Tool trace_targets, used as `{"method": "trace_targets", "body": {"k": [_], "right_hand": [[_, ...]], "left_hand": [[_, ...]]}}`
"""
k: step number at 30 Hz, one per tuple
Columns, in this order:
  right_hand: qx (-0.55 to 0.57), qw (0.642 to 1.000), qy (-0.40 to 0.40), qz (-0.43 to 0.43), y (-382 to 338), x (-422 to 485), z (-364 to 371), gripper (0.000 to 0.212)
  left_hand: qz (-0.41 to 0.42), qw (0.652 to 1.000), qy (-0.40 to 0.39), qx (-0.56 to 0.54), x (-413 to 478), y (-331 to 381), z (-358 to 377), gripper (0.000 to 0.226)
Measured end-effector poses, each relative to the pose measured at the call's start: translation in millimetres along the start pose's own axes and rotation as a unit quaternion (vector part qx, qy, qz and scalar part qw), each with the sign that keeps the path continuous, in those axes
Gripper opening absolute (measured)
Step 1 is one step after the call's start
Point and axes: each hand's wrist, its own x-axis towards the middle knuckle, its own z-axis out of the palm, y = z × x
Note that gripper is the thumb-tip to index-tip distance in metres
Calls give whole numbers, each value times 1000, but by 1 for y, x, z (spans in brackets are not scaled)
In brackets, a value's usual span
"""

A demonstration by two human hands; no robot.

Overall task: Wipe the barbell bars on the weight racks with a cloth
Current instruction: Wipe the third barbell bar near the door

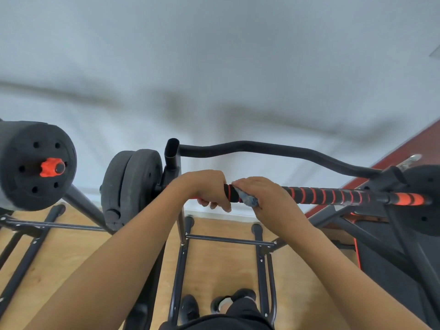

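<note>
While the left hand [209, 191] grips the barbell bar [321, 195] lying on the rack [173, 158], the right hand [259, 194] presses the cloth [250, 200] around it; hard rubbing could roll the bar off.

The black weight rack [228, 239] stands on the wooden floor [71, 253], carrying a striped barbell bar [333, 195] (a curved black bar [273, 150] rests just behind).

Curved bar [273, 150] behind straight bar [333, 195] — racked.
</note>
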Motion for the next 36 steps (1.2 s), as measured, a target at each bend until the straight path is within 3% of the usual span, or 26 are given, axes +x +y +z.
{"method": "trace_targets", "body": {"k": [2, 4, 8, 13, 17, 21, 24, 26, 27, 29, 31, 36], "right_hand": [[-18, 1000, -3, 18, -2, 9, -3, 28], [-15, 999, 11, 27, -3, 16, -5, 16], [-17, 999, 27, 37, -2, 18, 3, 10], [2, 999, 38, 37, -6, 9, 6, 13], [-12, 998, 58, 29, -8, 4, 7, 23], [-36, 997, 63, 4, -7, -8, 12, 45], [-55, 997, 52, 0, -9, -15, 10, 58], [-45, 998, 38, 3, -7, -15, 7, 58], [-34, 999, 36, 6, -6, -13, 5, 53], [-18, 999, 41, 17, -7, -3, 0, 32], [-15, 998, 51, 35, -10, 10, 0, 16], [-25, 995, 77, 56, -21, 9, 15, 21]], "left_hand": [[16, 987, 141, 82, -10, -2, 7, 48], [19, 941, 292, 172, -23, -5, 25, 58], [26, 885, 379, 270, -21, -15, 59, 38], [-3, 890, 358, 283, -13, -11, 47, 22], [-23, 921, 296, 252, -10, -4, 32, 20], [-18, 981, 105, 164, 7, -9, 7, 48], [11, 997, -7, 70, 13, -10, -9, 48], [20, 995, 35, 93, 5, -11, -8, 47], [26, 984, 104, 141, -1, -13, -1, 47], [43, 930, 269, 247, -10, -18, 22, 43], [58, 889, 365, 271, -13, -18, 44, 40], [-9, 883, 384, 271, -2, -9, 42, 26]]}}
